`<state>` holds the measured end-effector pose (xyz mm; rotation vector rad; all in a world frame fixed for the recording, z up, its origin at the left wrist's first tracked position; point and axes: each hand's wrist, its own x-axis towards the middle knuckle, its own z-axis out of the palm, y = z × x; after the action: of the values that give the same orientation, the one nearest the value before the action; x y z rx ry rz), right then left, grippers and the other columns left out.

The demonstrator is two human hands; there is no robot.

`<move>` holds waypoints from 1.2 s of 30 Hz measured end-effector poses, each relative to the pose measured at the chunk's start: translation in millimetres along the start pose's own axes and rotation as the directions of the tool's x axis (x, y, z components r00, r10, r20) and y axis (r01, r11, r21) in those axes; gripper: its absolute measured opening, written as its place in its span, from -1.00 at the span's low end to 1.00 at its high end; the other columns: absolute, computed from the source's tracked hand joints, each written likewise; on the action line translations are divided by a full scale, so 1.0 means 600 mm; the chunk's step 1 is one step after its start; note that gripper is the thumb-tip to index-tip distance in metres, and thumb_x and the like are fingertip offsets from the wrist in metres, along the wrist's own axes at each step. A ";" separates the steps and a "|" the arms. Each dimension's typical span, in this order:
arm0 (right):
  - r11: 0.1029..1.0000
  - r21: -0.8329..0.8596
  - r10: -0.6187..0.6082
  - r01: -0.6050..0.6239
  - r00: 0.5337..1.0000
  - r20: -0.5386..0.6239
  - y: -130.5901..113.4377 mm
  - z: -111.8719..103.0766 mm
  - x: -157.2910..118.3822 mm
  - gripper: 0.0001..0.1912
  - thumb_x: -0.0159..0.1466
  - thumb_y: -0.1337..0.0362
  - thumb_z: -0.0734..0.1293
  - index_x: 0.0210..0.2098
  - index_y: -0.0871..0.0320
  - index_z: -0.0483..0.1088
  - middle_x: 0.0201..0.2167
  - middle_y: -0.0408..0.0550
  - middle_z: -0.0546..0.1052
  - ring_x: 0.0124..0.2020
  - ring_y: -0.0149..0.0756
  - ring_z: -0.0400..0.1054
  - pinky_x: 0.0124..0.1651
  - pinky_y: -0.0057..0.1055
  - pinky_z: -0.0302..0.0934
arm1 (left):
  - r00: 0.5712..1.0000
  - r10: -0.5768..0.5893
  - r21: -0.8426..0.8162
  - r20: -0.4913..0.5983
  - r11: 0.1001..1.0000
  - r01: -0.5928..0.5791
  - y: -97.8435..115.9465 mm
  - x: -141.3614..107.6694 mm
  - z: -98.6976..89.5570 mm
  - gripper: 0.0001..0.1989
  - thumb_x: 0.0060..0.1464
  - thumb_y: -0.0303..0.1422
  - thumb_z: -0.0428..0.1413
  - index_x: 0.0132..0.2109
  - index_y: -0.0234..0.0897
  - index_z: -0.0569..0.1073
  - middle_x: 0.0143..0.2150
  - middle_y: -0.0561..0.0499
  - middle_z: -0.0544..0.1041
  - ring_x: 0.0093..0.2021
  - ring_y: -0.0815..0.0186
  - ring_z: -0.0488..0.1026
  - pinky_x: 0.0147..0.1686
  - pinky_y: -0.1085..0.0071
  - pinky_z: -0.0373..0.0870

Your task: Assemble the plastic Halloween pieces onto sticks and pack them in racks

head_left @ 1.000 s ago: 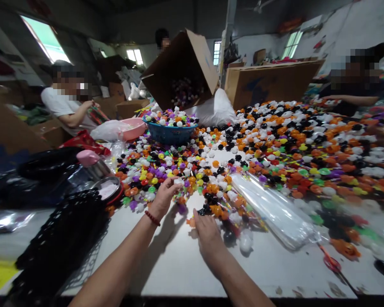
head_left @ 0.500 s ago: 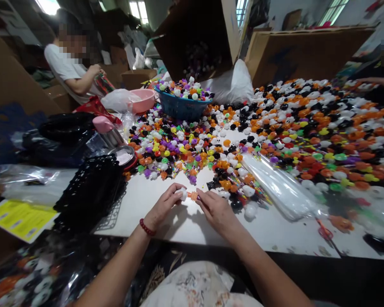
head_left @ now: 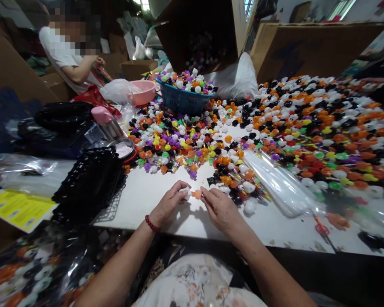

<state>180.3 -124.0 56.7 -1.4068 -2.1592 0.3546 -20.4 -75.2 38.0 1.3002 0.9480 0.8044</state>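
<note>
My left hand (head_left: 170, 204), with a red beaded bracelet at the wrist, pinches a small white plastic piece (head_left: 187, 194). Facing it, my right hand (head_left: 223, 209) grips the end of a small orange ribbed piece (head_left: 197, 194) between thumb and fingers. The white and orange pieces meet in line just above the white tabletop (head_left: 137, 200); whether they are joined I cannot tell. To the right of the fingers lie orange pumpkin-like pieces (head_left: 224, 161), a white round piece (head_left: 250, 206) and several thin colourful sticks.
Piles of small figures (head_left: 310, 106) cover the table's far side. A heaped blue basin (head_left: 185, 102) stands behind. Clear plastic bags (head_left: 275, 183) and red-handled scissors (head_left: 322, 229) lie right; black plastic trays (head_left: 88, 183) and a pink-lidded flask (head_left: 107, 121) left. A person (head_left: 72, 59) works far left.
Both hands have shifted slightly to the right, still holding the white and orange pieces. The view has tilted a little. The person at far left has leaned slightly.
</note>
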 end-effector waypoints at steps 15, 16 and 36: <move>0.952 0.234 0.193 -0.196 0.981 0.035 -0.005 -0.010 -0.015 -0.69 0.38 0.21 0.25 0.06 0.14 0.44 -0.38 -0.05 0.60 -0.40 -0.28 0.46 -0.29 -0.40 0.25 | 0.996 -0.082 0.013 0.043 0.997 0.082 -0.011 -0.008 0.020 -0.72 0.19 -0.10 0.05 -0.23 -0.25 0.38 -0.42 0.14 0.30 -0.44 0.42 0.21 -0.45 0.50 0.17; 0.954 0.234 0.185 -0.188 0.982 0.035 -0.006 -0.010 -0.017 -0.67 0.37 0.21 0.26 0.08 0.15 0.41 -0.38 -0.05 0.60 -0.41 -0.28 0.46 -0.29 -0.41 0.25 | 0.996 -0.086 0.024 0.031 0.996 0.085 -0.012 -0.009 0.023 -0.71 0.20 -0.09 0.04 -0.24 -0.24 0.37 -0.43 0.14 0.29 -0.45 0.42 0.21 -0.46 0.50 0.16; 0.899 0.401 0.164 -0.178 0.984 0.071 -0.019 -0.006 -0.032 -0.92 0.35 0.29 0.28 -0.25 0.15 0.41 -0.36 -0.11 0.50 -0.34 -0.34 0.35 -0.24 -0.42 0.19 | 0.965 0.059 0.355 -0.255 0.934 0.037 -0.033 -0.017 0.066 -0.55 0.28 -0.02 -0.10 -0.44 -0.24 0.29 -0.55 0.12 0.30 -0.50 0.39 0.22 -0.43 0.42 0.12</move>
<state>179.5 -146.3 59.9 -1.3527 -1.8487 0.8490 11.1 -103.2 20.0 1.5365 1.3484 0.8526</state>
